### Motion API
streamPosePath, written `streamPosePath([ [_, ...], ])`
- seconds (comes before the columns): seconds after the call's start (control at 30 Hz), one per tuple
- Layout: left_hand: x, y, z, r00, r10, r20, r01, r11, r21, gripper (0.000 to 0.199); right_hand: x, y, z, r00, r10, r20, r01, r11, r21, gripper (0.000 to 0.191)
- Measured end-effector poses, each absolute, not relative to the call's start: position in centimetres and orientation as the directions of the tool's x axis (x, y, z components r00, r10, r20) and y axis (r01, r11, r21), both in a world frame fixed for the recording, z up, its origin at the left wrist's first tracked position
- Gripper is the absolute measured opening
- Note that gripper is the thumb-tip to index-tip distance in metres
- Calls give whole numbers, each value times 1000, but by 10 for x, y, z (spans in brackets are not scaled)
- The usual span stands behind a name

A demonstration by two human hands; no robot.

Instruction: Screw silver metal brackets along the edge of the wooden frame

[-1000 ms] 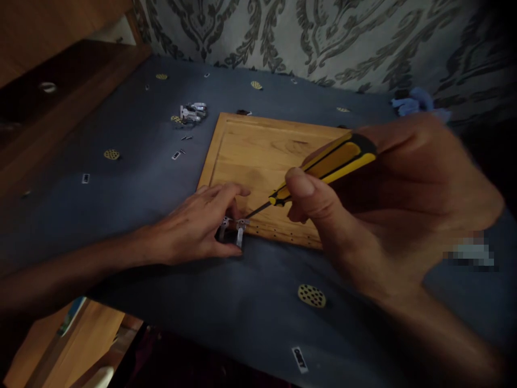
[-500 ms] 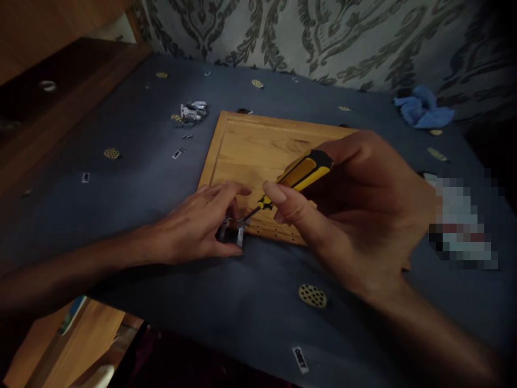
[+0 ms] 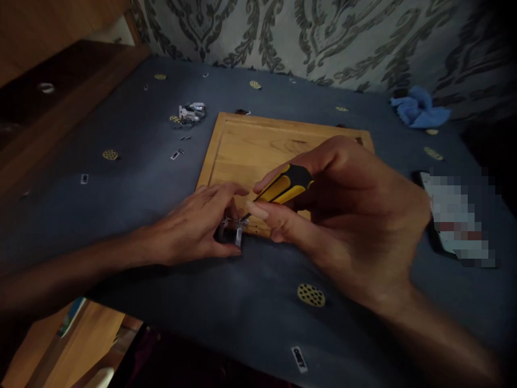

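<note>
A wooden panel (image 3: 258, 140) lies flat on a dark blue covered table. At its near edge is a metal hinge (image 3: 239, 233), with my left hand (image 3: 194, 223) closed around it, thumb at the front and fingers behind. My right hand (image 3: 347, 215) grips the handle of a yellow and black screwdriver (image 3: 285, 184) between thumb and fingers. The screwdriver slants down to the left, its tip at the hinge. My fingers hide part of the shaft, and the screw under the tip is too small to make out.
More metal hinges (image 3: 191, 111) lie beyond the panel's left side, with small screws (image 3: 184, 138) nearer. At the back right is a crumpled blue cloth (image 3: 420, 108). A phone-like object (image 3: 456, 221), partly pixelated, rests on the right. A patterned wall (image 3: 283, 37) bounds the back.
My right hand has moved left and slightly down along the screwdriver, and its fingers now cover more of the shaft. My left hand stays at the hinge.
</note>
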State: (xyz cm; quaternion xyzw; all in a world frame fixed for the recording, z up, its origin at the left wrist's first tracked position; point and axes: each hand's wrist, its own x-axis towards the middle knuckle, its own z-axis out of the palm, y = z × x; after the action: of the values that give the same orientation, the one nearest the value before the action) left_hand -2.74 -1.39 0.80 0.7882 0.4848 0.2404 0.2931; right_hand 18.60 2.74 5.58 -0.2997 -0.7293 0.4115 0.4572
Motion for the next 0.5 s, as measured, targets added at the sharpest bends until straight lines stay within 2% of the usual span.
streamPosePath([
  [0.1,-27,-14,9,413,906,94,622,-356,698,58,188,31,60,-450,794,410,61,485,-872,31],
  [0.27,-28,-15,9,401,911,92,620,-345,705,59,194,39,67,-627,720,298,66,430,-900,17],
  [0.4,-29,-15,9,405,910,92,624,-348,700,62,188,32,56,-440,792,423,101,512,-853,26],
  [0.5,-28,-15,10,401,912,87,622,-341,705,63,184,27,51,-308,778,548,97,598,-795,27],
])
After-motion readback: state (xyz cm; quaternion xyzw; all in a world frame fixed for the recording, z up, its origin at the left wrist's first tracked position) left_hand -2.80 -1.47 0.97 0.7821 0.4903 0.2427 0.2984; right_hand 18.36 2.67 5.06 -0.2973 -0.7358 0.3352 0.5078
